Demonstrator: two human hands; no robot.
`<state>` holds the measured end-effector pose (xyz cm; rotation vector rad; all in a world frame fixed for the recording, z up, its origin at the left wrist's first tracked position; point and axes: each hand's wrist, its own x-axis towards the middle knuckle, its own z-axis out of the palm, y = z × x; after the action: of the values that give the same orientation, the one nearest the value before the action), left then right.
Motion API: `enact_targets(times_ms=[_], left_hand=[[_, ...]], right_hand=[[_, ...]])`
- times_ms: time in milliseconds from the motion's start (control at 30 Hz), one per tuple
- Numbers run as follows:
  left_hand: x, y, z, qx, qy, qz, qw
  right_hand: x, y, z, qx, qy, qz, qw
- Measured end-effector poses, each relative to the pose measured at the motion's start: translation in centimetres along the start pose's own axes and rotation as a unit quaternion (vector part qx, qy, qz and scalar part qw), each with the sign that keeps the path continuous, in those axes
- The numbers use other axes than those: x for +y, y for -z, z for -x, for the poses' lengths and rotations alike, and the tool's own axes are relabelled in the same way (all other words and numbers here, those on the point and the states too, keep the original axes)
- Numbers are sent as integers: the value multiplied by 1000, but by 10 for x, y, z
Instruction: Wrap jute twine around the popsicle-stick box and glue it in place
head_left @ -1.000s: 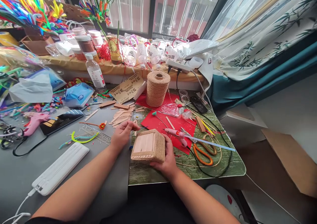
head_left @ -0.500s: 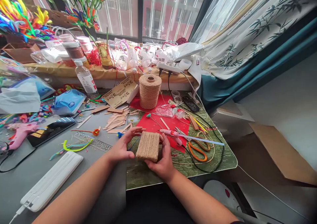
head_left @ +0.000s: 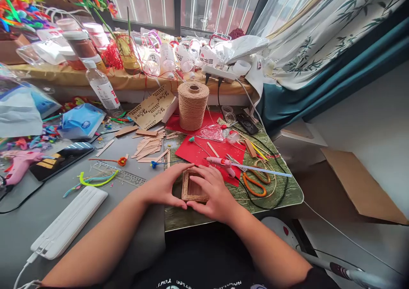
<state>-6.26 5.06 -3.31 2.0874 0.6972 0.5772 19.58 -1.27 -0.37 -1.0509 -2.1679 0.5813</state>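
A small twine-wrapped box (head_left: pixel 191 196) sits at the table's front with its open side up, and brown wooden slats show inside. My left hand (head_left: pixel 162 187) curves round its left side, fingertips at the back rim and thumb by the front corner. On the right, my right hand (head_left: pixel 220 195) holds the box, its fingers reaching over the rim and its thumb along the front. The right wall is hidden under that hand. Behind the box stands a big spool of twine (head_left: pixel 193 108). A pink glue gun (head_left: pixel 220 161) with a glue stick lies close on the right.
Orange-handled scissors (head_left: pixel 255 184) and a black cord lie at right on red paper (head_left: pixel 188 149) and the green mat. Wooden sticks (head_left: pixel 148 147), a clear ruler (head_left: pixel 128 175) and a white power strip (head_left: pixel 68 221) are at left. A bottle (head_left: pixel 102 89) stands farther back.
The box has turned from showing its twine-covered face to showing its open, slatted inside, and it is lower, at the mat. My right hand has moved over its rim.
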Motion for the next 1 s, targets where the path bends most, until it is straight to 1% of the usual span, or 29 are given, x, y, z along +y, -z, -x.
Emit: enact_targets(times_ms=[33,100,133,167,233,333,400,467,567,667,767,833,867,900,933,1000], left_hand=[[0,-1,0,0,2,2,1000],[2,-4,0,12,0,12,1000],[3,-6,-1,22,-3,17,1000],[5,-8,-2,31,-4,18,999],[9,-13,-4,48,4,6,999],[14,-20,-9,41,49,-29,998],[17,-22,-11,25,77,-41,996],[18,-23,-12,14,90,-49,995],[18,-22,-12,22,73,-55,996],[12,-22,-11,55,49,-31,997],[4,-17,-10,114,32,-1,993],[3,-11,-10,151,23,4,988],[4,-7,-9,155,19,7,988],[7,-3,-9,143,16,14,990],[9,0,-8,117,14,22,993],[16,4,-6,43,18,27,999]], right_hand=[[0,0,3,31,-1,-10,999],[2,-3,11,90,-22,-28,995],[3,-6,15,105,-36,-35,993],[5,-10,18,106,-47,-39,992],[10,-19,24,86,-51,-36,994],[18,-29,28,71,-39,-17,997],[21,-31,28,69,-34,-7,997],[22,-29,26,60,-33,-6,998],[21,-25,28,64,-43,-42,996],[21,-28,38,117,-79,-104,985],[21,-33,53,172,-130,-160,963],[20,-34,60,181,-150,-185,954],[19,-33,62,178,-154,-190,953],[19,-32,63,173,-154,-191,954],[18,-30,64,166,-152,-188,956],[18,-26,63,152,-148,-181,960]])
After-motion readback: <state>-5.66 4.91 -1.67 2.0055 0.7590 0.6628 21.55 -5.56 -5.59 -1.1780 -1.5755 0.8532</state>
